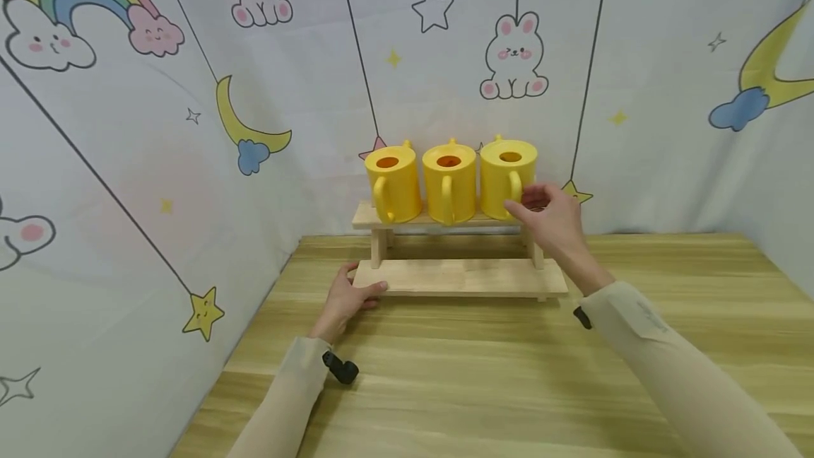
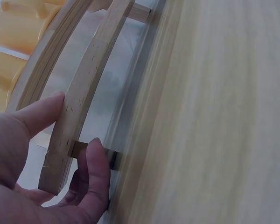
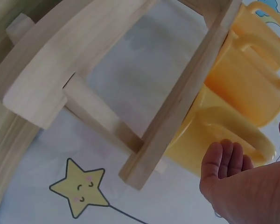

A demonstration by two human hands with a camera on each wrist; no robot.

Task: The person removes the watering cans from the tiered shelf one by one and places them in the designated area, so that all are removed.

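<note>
Three yellow cylindrical cups, the left cup (image 1: 402,189), middle cup (image 1: 459,186) and right cup (image 1: 496,186), stand in a row on the upper board of a two-tier wooden shelf (image 1: 458,276). Each has a round hole in its top and a loop handle facing front. My left hand (image 1: 348,295) grips the left end of the lower board, thumb on the board and fingers curled beneath, as the left wrist view shows. Beside the right cup's handle (image 3: 233,128) is my right hand (image 1: 555,218), thumb and fingers spread apart; whether they touch it, I cannot tell.
The shelf stands on a wood-grain table (image 1: 445,373) near its back edge. Behind and at both sides hangs a white curtain (image 1: 318,90) printed with bunnies, stars, moons and clouds. A black band piece (image 1: 341,367) sits at the left cuff.
</note>
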